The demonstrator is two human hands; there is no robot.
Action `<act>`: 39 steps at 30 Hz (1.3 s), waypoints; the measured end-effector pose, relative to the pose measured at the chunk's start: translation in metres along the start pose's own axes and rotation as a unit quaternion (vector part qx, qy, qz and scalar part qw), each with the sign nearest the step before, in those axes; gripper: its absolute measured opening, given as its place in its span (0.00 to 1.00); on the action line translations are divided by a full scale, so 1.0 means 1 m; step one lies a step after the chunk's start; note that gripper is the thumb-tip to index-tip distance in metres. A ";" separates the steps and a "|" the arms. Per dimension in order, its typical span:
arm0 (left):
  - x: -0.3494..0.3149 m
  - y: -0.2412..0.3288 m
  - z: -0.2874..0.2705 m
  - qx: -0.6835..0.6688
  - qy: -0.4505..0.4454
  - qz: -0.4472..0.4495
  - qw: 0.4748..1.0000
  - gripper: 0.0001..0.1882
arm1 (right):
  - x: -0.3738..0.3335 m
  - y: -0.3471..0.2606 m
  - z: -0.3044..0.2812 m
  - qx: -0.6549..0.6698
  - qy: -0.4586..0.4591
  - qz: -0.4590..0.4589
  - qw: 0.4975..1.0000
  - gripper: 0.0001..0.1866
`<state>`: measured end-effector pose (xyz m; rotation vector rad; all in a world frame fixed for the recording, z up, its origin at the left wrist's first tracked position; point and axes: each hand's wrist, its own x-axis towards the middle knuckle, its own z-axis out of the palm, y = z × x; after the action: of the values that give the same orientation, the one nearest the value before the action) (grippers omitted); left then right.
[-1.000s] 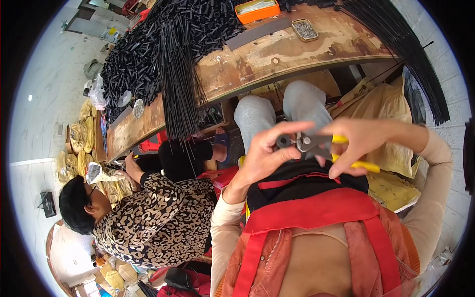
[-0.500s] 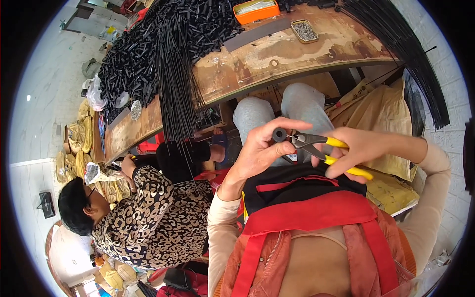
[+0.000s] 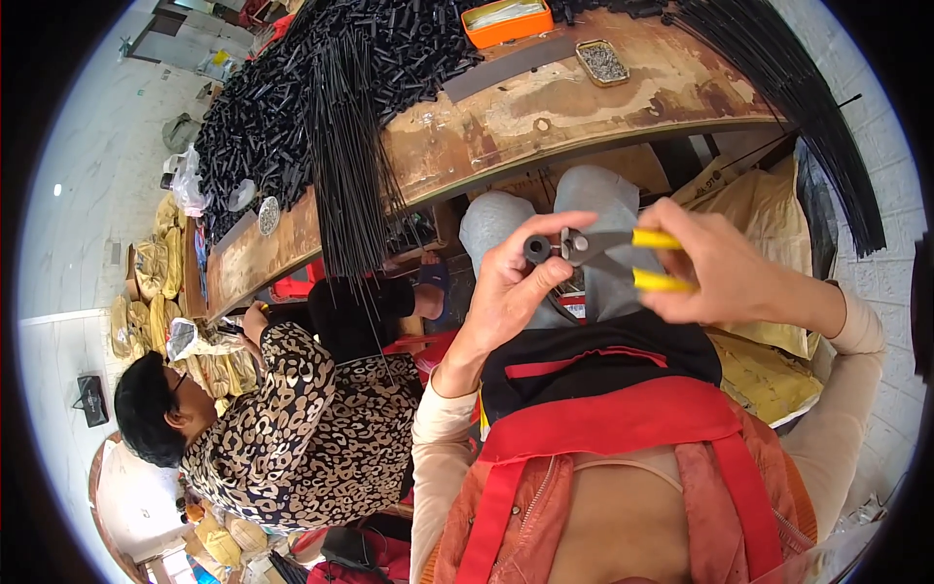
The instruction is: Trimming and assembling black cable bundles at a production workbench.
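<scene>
My left hand [image 3: 512,287] is closed around a short black tube [image 3: 536,250], its round open end facing up between thumb and fingers. A thin black cable seems to run down from that grip. In my right hand [image 3: 705,263] is a pair of pliers with yellow handles [image 3: 662,282]. Their metal head [image 3: 575,244] sits right beside the tube, close to my left fingertips. Motion smears the middle of the pliers, and whatever the jaws bite on is too small to make out. Both hands are above my lap.
Ahead stands a worn wooden bench [image 3: 545,122] with a large heap of black tubes [image 3: 282,127]. Black cables [image 3: 345,165] hang over its edge; another bundle [image 3: 817,127] lies at right. An orange box [image 3: 506,24] and a small tin [image 3: 603,62] rest there. A person [image 3: 292,419] sits at left.
My left hand has shifted slightly left with the tube. My right hand has moved up a little and turned, and the plier handles now point more sideways.
</scene>
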<state>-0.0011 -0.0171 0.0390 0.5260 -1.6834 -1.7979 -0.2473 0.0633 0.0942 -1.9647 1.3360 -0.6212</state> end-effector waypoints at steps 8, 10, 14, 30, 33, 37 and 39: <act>-0.001 0.005 -0.008 0.027 -0.036 0.008 0.999 0.30 | 0.009 0.002 -0.009 0.399 -0.290 0.182 0.851 0.22; -0.003 0.005 -0.010 0.014 -0.059 -0.022 0.998 0.30 | 0.005 0.006 0.005 0.400 -0.286 0.205 0.846 0.22; -0.001 0.009 -0.002 0.073 -0.009 0.010 0.997 0.26 | 0.008 0.019 0.018 -0.022 -0.010 -0.037 0.999 0.22; -0.003 -0.003 0.003 0.197 0.049 0.055 0.978 0.12 | 0.017 -0.010 -0.006 0.041 -0.145 0.122 0.981 0.17; -0.002 -0.007 0.003 0.208 0.050 0.047 0.976 0.13 | 0.020 -0.010 -0.007 0.078 -0.164 0.170 0.969 0.17; -0.001 -0.009 0.004 0.126 0.028 -0.008 0.992 0.15 | 0.024 0.002 -0.005 0.109 -0.188 0.172 0.961 0.19; 0.002 -0.012 -0.002 0.116 0.012 -0.024 0.993 0.15 | 0.026 0.008 -0.002 0.147 -0.201 0.185 0.951 0.20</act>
<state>-0.0034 -0.0199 0.0276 0.6899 -1.8890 -1.6294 -0.2440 0.0364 0.0897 -1.4511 1.2264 -0.2061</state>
